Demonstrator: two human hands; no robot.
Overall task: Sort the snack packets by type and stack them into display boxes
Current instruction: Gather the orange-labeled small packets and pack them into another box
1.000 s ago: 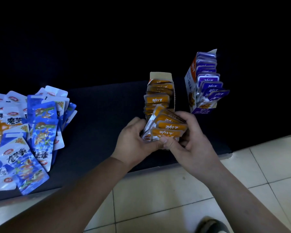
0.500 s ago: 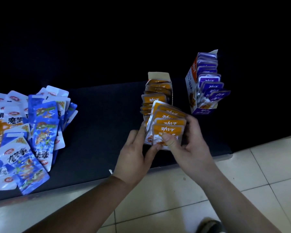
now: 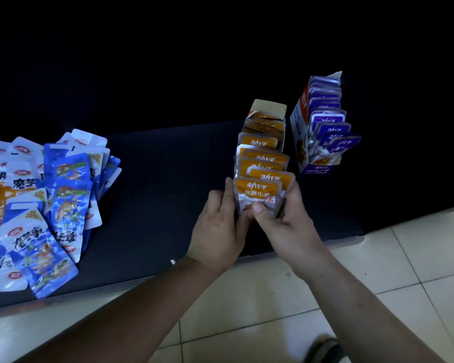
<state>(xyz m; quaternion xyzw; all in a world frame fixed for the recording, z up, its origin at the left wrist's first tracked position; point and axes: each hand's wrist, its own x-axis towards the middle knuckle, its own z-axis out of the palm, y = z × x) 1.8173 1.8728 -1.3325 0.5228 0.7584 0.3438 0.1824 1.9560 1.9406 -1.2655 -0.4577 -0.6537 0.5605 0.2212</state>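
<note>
Orange packets (image 3: 257, 192) stood upright, row running away from hands; right hand (image 3: 281, 224) gripped nearest, thumb on front; left hand (image 3: 218, 231) pressed side, fingers straight.

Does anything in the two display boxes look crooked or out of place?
The front purple packets tilt sideways and fan out of the purple display box. The front orange packets sit uneven, held between the left hand and right hand.

dark mat (image 3: 168, 166) | pale floor tiles (image 3: 417, 258) beside it | shoe (image 3: 323, 349) on tiles
</note>
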